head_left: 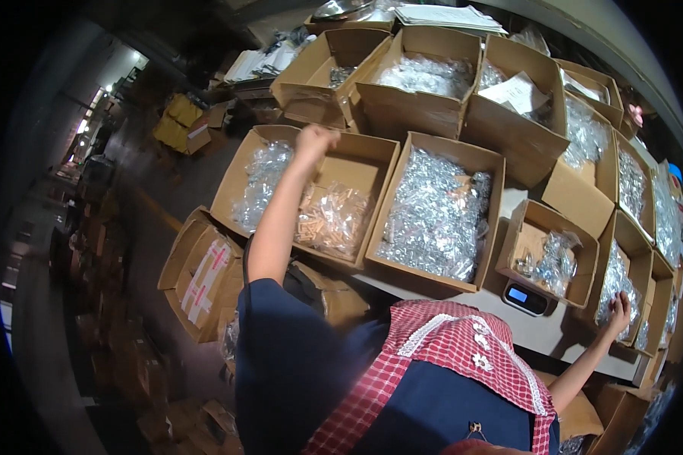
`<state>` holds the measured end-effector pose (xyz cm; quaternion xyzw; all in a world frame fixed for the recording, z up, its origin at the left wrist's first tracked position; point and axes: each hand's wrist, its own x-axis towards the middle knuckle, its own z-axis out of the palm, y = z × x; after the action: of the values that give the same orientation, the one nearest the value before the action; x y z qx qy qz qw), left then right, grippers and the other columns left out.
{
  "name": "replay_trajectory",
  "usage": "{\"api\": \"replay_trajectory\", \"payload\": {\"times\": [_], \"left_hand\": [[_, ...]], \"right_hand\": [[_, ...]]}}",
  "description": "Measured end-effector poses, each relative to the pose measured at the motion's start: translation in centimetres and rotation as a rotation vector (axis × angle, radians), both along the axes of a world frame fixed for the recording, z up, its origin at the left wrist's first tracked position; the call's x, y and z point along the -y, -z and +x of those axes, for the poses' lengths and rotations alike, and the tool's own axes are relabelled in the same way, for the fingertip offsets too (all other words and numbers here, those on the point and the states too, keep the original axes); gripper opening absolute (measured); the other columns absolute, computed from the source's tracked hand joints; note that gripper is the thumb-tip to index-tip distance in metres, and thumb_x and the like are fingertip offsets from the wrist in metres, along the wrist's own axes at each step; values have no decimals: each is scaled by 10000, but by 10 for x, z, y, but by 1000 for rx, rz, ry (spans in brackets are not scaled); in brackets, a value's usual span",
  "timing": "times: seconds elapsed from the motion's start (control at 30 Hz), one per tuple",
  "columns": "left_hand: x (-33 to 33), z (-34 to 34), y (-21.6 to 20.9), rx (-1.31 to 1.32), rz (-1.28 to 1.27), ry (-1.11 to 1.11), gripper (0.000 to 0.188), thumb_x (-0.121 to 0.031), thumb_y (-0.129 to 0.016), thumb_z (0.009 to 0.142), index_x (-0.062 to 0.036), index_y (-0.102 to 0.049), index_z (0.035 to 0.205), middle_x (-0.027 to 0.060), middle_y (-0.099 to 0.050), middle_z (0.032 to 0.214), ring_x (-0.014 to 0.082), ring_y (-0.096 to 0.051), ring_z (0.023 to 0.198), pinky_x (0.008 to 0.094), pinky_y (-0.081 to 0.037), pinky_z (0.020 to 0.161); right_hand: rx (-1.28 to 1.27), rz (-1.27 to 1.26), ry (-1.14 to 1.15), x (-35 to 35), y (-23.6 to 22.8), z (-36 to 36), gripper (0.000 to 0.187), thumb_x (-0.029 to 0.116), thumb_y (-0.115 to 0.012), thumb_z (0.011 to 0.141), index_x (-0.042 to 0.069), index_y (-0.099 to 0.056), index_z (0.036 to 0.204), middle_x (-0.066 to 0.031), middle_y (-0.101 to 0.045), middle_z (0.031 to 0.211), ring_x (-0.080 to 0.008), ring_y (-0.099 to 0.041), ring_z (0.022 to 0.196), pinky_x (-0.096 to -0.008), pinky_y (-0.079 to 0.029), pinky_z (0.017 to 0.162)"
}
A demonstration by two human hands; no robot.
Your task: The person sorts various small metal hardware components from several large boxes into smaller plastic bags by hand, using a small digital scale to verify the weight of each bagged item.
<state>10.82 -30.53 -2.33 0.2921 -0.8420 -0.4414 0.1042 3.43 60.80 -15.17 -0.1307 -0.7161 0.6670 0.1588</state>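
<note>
My left hand [316, 141], fingers curled in, is over the far edge of a divided cardboard box [382, 158]; whatever it may hold is hidden. On one side of that box lie clear bags of silvery parts [264, 178], on the other clear bags of tan peg-like pieces [334, 220]. At the right, my right hand [619, 315] is at a narrow box of small silvery bags [613, 277]. Its fingers are bent together among the bags, and I cannot make out what is between them.
Between my hands stands a large box of shiny metal pieces [432, 212]. Right of it, a small carton [520, 235] with bagged parts sits on a scale [525, 298] with a lit display. More open boxes [421, 95] line the back and right. An open carton [182, 292] stands lower left.
</note>
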Motion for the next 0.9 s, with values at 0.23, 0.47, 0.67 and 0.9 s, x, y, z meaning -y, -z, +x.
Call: {"api": "replay_trajectory", "payload": {"times": [0.23, 0.47, 0.67, 0.9], "left_hand": [[-17, 34, 87, 670, -404, 128, 406, -253, -670, 776, -47, -655, 1126, 204, -665, 1076, 385, -625, 1034, 408, -492, 899], [16, 16, 82, -211, 167, -50, 35, -79, -542, 844, -107, -536, 863, 63, -630, 719, 174, -582, 594, 294, -448, 482], [85, 23, 31, -552, 439, -337, 125, -98, -504, 906, -85, -613, 966, 12, -608, 721, 76, -475, 471, 223, -321, 387], [174, 70, 92, -54, 367, -228, 209, -68, -576, 862, -11, -714, 1007, 70, -706, 863, 173, -658, 748, 296, -513, 675]], "right_hand": [[-67, 60, -58, 1, 2, 5, 318, 73, -551, 945, -45, -554, 1240, -126, -607, 1203, -185, -589, 1072, -286, -485, 873], [-100, 144, -44, -5, 2, 22, 295, 84, -551, 963, -37, -567, 1232, -116, -597, 1202, -184, -592, 1040, -304, -496, 894], [-80, 146, 34, 0, 2, 17, 310, 119, -569, 962, -26, -567, 1235, -106, -611, 1145, -158, -590, 961, -292, -483, 867], [-67, 177, 141, 12, -1, 25, 322, 156, -597, 950, -13, -577, 1222, -85, -618, 1085, -139, -585, 905, -277, -478, 818]]}}
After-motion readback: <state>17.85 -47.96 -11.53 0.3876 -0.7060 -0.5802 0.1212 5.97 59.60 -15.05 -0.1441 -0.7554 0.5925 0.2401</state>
